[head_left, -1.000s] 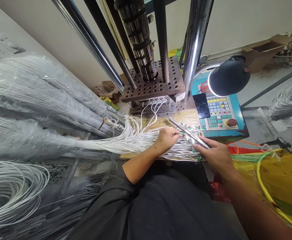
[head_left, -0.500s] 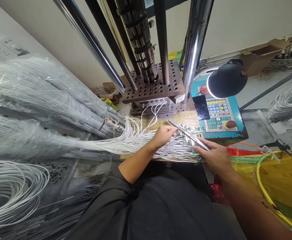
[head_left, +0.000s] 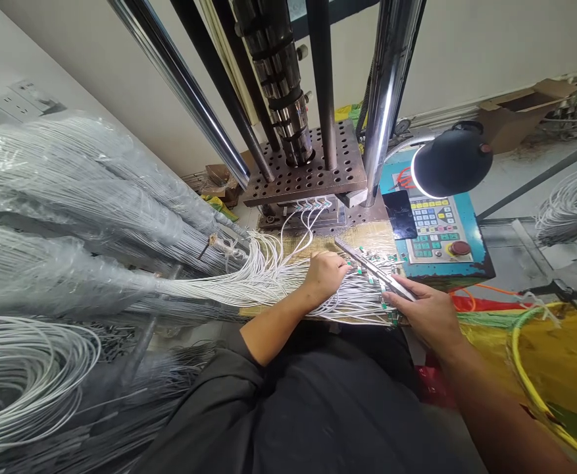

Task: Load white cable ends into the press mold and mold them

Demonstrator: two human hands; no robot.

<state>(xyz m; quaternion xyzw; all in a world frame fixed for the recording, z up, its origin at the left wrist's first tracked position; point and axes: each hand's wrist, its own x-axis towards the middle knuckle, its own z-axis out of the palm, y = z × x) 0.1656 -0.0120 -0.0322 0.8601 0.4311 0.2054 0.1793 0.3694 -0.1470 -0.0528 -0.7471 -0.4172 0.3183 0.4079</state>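
Observation:
My right hand [head_left: 429, 309] grips the near end of a long, narrow metal bar [head_left: 370, 266], thumb on one side and fingers on the other. The bar slants away to the left above the connector ends. My left hand [head_left: 325, 275] is closed in a pinch beside the bar's left edge, at a white cable's end; the fingers partly hide that end. Under both hands lies a thick bundle of white cables [head_left: 229, 286], with small green-and-metal connectors [head_left: 384, 304] at their right ends. Several cables run into a metal mould [head_left: 312, 205] under the press plate.
Behind the hands stands a press with a perforated plate [head_left: 308, 178] and steel columns. A teal control box [head_left: 480, 253] carries a keypad, a red button and a black phone [head_left: 399, 214], under a lamp [head_left: 458, 161]. Plastic-wrapped cable bundles [head_left: 61, 191] fill the left side.
My left hand has turned slightly, its knuckles higher and its fingertips a little lower beside the bar. My right hand still holds the bar. The whole view has shifted slightly.

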